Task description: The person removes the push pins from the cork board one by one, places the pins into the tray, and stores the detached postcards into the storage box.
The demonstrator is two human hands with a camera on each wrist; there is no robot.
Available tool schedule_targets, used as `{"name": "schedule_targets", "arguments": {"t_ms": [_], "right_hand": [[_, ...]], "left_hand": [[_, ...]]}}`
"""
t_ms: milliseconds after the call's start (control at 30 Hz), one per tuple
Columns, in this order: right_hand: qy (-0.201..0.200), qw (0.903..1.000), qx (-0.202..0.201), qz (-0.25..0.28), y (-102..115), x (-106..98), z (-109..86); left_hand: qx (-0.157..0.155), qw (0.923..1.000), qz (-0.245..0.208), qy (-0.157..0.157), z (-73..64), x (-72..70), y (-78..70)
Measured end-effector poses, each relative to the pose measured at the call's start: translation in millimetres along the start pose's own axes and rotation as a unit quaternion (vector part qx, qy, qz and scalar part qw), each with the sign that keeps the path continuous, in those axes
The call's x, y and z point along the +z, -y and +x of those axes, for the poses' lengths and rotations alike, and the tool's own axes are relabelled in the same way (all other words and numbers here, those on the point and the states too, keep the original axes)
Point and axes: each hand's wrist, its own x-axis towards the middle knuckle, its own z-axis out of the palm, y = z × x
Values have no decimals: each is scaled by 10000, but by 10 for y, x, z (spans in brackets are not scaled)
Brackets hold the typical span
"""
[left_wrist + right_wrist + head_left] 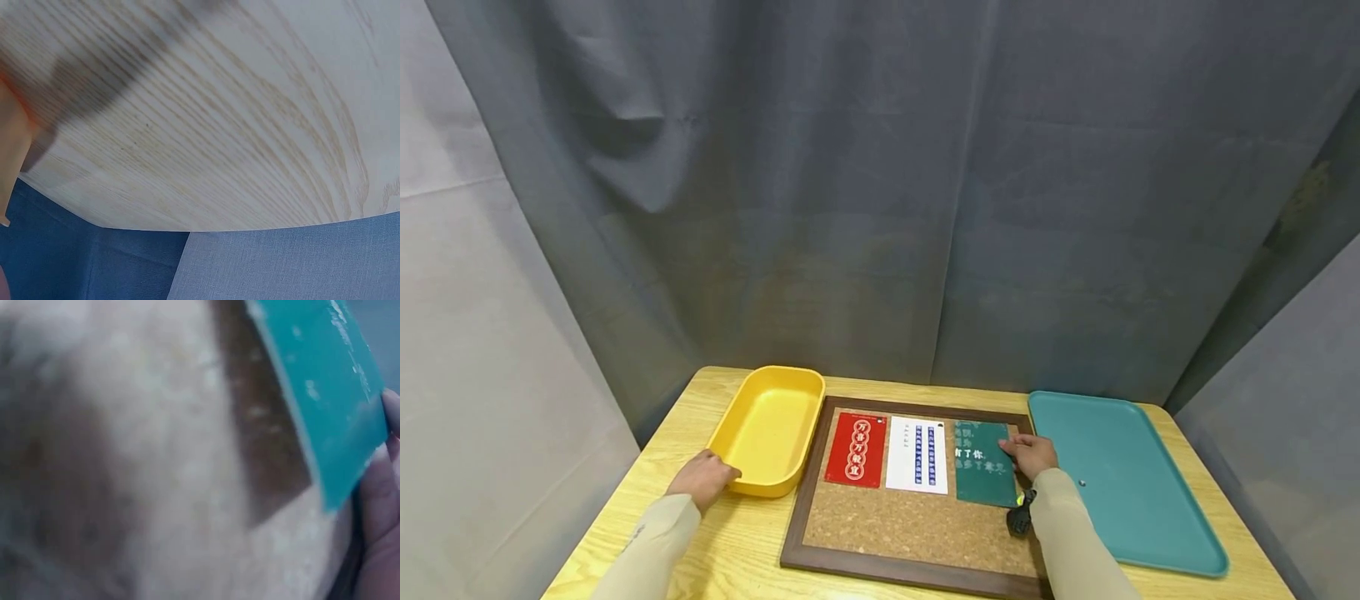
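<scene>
My right hand [1032, 455] pinches the right edge of a dark green card [983, 475] with pale writing, over the right side of a cork board [880, 525]. In the right wrist view, the card [331, 406] casts a shadow on the cork, with my fingers [379, 494] at its edge. Left of it on the board lie a white card [898, 467] with blue strips and a red card [868, 429] with white characters. My left hand [703, 479] grips the near left corner of a yellow bin [767, 425] by its rim.
A teal tray [1142, 492] lies to the right of the board, a small shiny pin [1082, 482] on it. The board's dark wooden frame [801, 521] sits on a light wood table [737, 558]. Grey curtains [850, 208] hang behind and at both sides.
</scene>
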Motion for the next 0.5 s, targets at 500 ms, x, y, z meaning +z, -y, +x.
{"name": "schedule_targets", "arguments": {"t_ms": [500], "right_hand": [[150, 9918, -117, 1265, 494, 118, -114]], "left_hand": [[-35, 10000, -19, -12, 5, -10, -13]]}}
